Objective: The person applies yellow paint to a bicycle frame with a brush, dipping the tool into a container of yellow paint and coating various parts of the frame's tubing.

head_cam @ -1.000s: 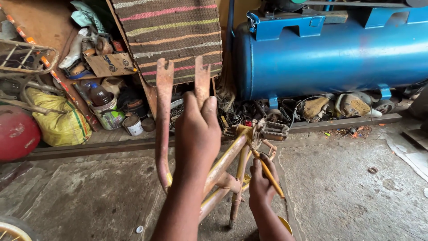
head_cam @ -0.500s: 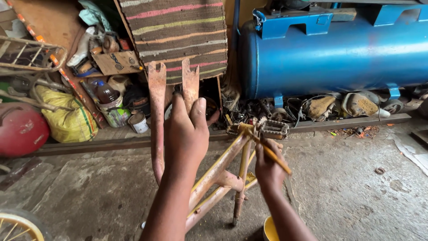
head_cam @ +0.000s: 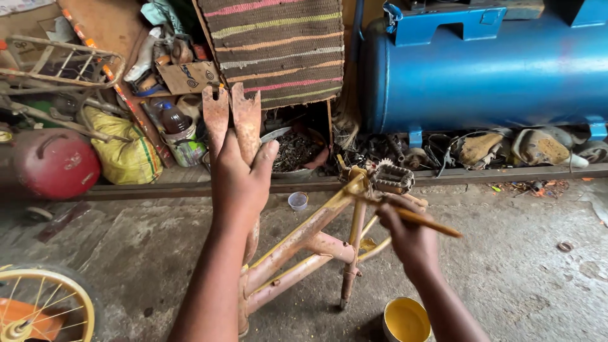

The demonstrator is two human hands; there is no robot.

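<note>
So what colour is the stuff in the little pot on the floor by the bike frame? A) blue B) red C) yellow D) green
C: the small round pot on the floor below the right hand is filled with yellow, much like the yellow on the bike frame.

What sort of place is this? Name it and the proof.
Likely a bicycle repair or repainting workshop: a bare bicycle frame, a spoked wheel, a blue compressor tank, and a tin of yellow paint.

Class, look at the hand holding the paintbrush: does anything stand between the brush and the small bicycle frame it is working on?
Nothing visible does. The right hand holds the paintbrush right at the frame near the pedal, with no object between. The left hand grips the upturned fork, clear of the brush. The yellow paint tin sits below.
</note>
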